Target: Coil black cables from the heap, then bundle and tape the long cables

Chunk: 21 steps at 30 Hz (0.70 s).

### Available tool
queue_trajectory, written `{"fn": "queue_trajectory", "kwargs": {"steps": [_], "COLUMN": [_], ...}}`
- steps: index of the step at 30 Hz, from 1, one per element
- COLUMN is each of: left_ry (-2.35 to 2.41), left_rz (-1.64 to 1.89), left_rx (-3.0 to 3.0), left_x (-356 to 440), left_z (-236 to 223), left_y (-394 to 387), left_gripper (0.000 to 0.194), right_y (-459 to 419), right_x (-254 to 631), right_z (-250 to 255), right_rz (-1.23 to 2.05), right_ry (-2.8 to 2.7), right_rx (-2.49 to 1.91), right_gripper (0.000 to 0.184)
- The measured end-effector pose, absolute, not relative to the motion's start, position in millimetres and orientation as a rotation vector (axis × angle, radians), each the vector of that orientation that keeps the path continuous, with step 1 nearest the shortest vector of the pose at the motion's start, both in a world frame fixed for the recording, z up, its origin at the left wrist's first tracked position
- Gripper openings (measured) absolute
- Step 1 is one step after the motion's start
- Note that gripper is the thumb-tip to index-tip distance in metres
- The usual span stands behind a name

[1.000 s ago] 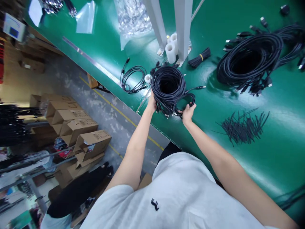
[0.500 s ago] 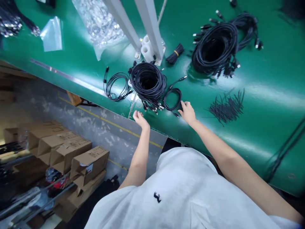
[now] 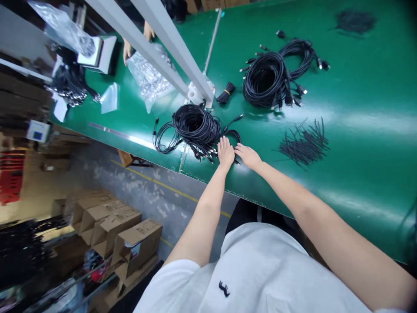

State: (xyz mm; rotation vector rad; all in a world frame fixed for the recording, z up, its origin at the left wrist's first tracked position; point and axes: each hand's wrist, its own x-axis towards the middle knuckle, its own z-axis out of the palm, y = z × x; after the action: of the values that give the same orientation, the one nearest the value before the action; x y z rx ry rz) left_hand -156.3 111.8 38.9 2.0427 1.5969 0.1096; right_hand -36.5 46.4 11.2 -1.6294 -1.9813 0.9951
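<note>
Both hands are at a small coil of black cable (image 3: 235,133) near the front edge of the green table. My left hand (image 3: 226,152) lies over the coil's near left part, palm down with fingers stretched out. My right hand (image 3: 248,155) touches the coil's near right side, its fingers extended and partly hidden. The left hand covers some of the coil. Just left stands a thick stack of coiled black cables (image 3: 194,124), plugs sticking out toward me. Another loosely coiled cable (image 3: 165,139) lies partly behind that stack.
Grey metal posts (image 3: 169,39) rise behind the stack. A banded black bundle (image 3: 226,92), more coiled cables (image 3: 265,80) and loose black ties (image 3: 304,143) lie rightward. At back left, another person's hands (image 3: 127,51) are by a plastic bag (image 3: 150,71). Cardboard boxes (image 3: 137,243) stand on the floor.
My left hand has left the thick cable stack and moved right, onto the small coil. My right hand has shifted slightly left against the coil. The view has turned, bringing another person's hands into sight.
</note>
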Motion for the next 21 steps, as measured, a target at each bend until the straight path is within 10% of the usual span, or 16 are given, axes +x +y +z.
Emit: {"fn": "queue_trajectory", "kwargs": {"steps": [9,15,21], "left_ry": [1.526,1.294,1.148], "left_rz": [-0.051,0.457,0.200], "left_rx": [2.322,2.254,1.949], "left_x": [-184,-211,-211], "left_z": [48,49,43], "left_y": [115,50,-119], "left_gripper": [0.052,0.045,0.031], "right_y": [-17,-278,-447], "right_x": [-42,12,105], "right_z": [32,62,51], "right_rz": [1.153,1.065,0.906], "right_ry": [-1.433,-0.762,-0.157], "right_rx": [-1.853,-2.458,-2.891], "right_gripper": [0.042,0.023,0.037]}}
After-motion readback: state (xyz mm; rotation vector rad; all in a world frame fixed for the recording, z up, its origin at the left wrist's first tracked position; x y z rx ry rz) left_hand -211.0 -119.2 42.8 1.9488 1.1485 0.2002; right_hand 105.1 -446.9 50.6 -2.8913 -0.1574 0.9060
